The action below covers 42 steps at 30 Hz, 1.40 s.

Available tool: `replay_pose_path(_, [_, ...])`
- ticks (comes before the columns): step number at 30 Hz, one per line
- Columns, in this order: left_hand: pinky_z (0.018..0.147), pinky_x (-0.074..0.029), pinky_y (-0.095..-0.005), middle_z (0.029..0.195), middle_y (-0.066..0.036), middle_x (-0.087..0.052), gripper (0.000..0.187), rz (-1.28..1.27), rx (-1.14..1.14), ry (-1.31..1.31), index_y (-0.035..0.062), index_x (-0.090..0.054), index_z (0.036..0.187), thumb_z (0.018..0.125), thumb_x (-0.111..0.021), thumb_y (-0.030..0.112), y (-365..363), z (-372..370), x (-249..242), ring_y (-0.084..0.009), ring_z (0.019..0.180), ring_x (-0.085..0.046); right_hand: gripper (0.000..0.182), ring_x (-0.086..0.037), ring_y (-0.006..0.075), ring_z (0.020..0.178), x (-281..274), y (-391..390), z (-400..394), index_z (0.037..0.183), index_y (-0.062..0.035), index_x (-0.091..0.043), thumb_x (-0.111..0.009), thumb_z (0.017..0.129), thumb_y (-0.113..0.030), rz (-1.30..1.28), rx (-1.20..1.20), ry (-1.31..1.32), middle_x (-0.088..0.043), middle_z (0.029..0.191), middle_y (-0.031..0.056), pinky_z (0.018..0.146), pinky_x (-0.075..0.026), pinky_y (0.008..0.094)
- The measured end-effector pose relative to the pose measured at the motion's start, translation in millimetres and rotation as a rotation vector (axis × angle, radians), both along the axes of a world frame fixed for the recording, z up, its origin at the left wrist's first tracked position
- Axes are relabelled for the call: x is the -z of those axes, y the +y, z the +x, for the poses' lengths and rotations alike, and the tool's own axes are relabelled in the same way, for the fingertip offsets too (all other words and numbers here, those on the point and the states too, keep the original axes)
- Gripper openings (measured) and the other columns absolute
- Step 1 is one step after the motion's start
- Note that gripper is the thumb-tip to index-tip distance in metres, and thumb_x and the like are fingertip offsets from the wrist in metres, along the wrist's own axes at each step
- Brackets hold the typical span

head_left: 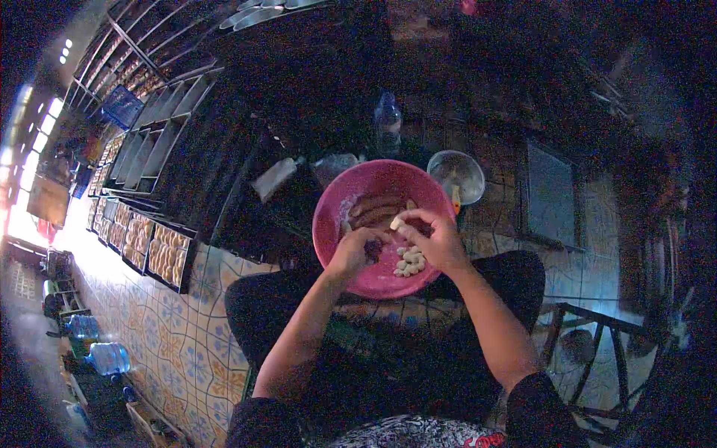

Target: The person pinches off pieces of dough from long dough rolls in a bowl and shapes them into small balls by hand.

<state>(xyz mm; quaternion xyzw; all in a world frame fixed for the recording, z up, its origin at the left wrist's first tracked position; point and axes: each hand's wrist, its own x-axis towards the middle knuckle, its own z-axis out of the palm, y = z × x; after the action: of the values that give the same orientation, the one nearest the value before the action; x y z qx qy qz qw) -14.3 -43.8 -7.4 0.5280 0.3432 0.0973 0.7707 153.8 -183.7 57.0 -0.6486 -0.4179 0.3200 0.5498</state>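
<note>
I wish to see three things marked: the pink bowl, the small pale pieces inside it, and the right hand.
Pink bowl (385, 176): head view, bare inside of the far wall.
Small pale pieces (409, 263): head view, middle of the cluster.
Right hand (442, 243): head view, back of the hand.

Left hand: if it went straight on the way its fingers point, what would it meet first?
Probably the right hand, which pinches a pale dough piece; depth over the pink bowl is hard to judge.
</note>
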Motion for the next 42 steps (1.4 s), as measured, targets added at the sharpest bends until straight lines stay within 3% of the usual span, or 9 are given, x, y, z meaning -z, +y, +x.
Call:
replay_pose_path(7, [0.090,-0.050,-0.0341,0.107,-0.008,-0.072,0.033,0.434,0.112,-0.003,-0.0009,-0.073,0.108,0.097,-0.068,0.030,-11.0,-2.0,-35.7,-0.0164,0.101,-0.064,0.022,-0.066,0.0182,0.089,26.3,9.9,-3.3,0.090,-0.0081,-0.066,-0.084,0.079,-0.015,0.134,-0.030,-0.377,-0.068,0.092,0.0037,0.097,-0.050,0.0385])
replay_pose_path(9, [0.087,-0.050,-0.0315,0.101,-0.008,-0.073,0.031,0.487,0.055,-0.017,0.0003,-0.074,0.105,0.097,-0.068,0.030,-11.3,-2.9,-32.3,-0.0163,0.095,-0.065,0.023,-0.068,0.0200,0.091,25.1,7.3,-7.5,0.096,-0.0085,-0.066,-0.082,0.081,-0.014,0.087,-0.025,0.000,-0.068,0.093,0.0034,0.114,-0.038,0.0429])
replay_pose_path(16, [0.084,-0.052,-0.0307,0.100,-0.004,-0.074,0.028,0.591,0.042,0.105,0.0047,-0.074,0.109,0.099,-0.067,0.030,-9.5,-5.2,-16.3,-0.0141,0.091,-0.066,0.027,-0.067,0.0179,0.096,28.5,10.0,-10.3,0.112,-0.0081,-0.064,-0.076,0.088,-0.015,0.126,-0.099,-0.210,-0.069,0.102,0.0041,0.107,-0.043,0.0373])
replay_pose_path(18, [0.084,-0.052,-0.0304,0.100,-0.002,-0.072,0.028,0.137,-0.006,0.078,0.0059,-0.072,0.112,0.099,-0.066,0.030,-8.8,-5.5,-23.3,-0.0130,0.091,-0.064,0.025,-0.065,0.0168,0.103,27.0,15.3,-11.3,0.114,-0.0092,-0.067,-0.074,0.092,-0.019,0.091,-0.036,0.167,-0.069,0.111,0.0047,0.103,-0.045,0.0341])
replay_pose_path(25, [0.066,-0.041,-0.0214,0.087,0.004,-0.065,0.023,0.308,0.034,-0.030,0.0044,-0.070,0.110,0.101,-0.064,0.025,-14.3,-2.6,-22.2,-0.0040,0.075,-0.052,0.025,-0.061,0.0159,0.110,61.0,10.8,-6.3,0.118,-0.0091,-0.067,-0.070,0.095,-0.018,0.111,0.010,0.790,-0.068,0.113,0.0031,0.099,-0.048,0.0317])
replay_pose_path(27, [0.079,-0.050,-0.0280,0.093,0.002,-0.068,0.025,0.437,0.045,-0.072,0.0062,-0.071,0.106,0.100,-0.065,0.030,-14.8,-4.5,-19.7,-0.0085,0.087,-0.059,0.030,-0.062,0.0171,0.109,30.5,4.1,-13.0,0.122,-0.0103,-0.067,-0.071,0.093,-0.013,0.051,-0.012,0.093,-0.068,0.111,0.0032,0.097,-0.048,0.0323])
replay_pose_path(33, [0.076,-0.045,-0.0233,0.089,0.004,-0.066,0.021,0.399,0.027,-0.019,0.0043,-0.069,0.100,0.100,-0.066,0.025,-9.0,-3.4,-13.7,-0.0039,0.084,-0.054,0.024,-0.065,0.0194,0.097,23.9,9.1,-0.7,0.108,-0.0106,-0.072,-0.078,0.085,-0.016,0.288,-0.142,-0.483,-0.068,0.099,0.0055,0.097,-0.049,0.0360])
replay_pose_path(40, [0.080,-0.045,-0.0233,0.095,0.003,-0.065,0.018,0.163,0.073,-0.240,0.0056,-0.068,0.100,0.096,-0.071,0.023,-16.8,-3.5,-12.5,-0.0048,0.089,-0.055,0.023,-0.065,0.0256,0.094,7.4,0.0,-14.4,0.101,-0.0098,-0.070,-0.076,0.079,-0.006,0.101,-0.116,-0.265,-0.067,0.090,0.0070,0.106,-0.042,0.0429])
replay_pose_path(42, [0.082,-0.045,-0.0233,0.098,0.003,-0.065,0.018,0.341,0.087,-0.146,0.0052,-0.067,0.102,0.095,-0.072,0.021,-26.6,1.9,-24.9,-0.0050,0.091,-0.055,0.025,-0.065,0.0133,0.087,15.7,1.0,-11.7,0.103,-0.0044,-0.067,-0.075,0.080,0.001,0.104,-0.068,-0.430,-0.067,0.097,0.0051,0.072,-0.053,0.0283])
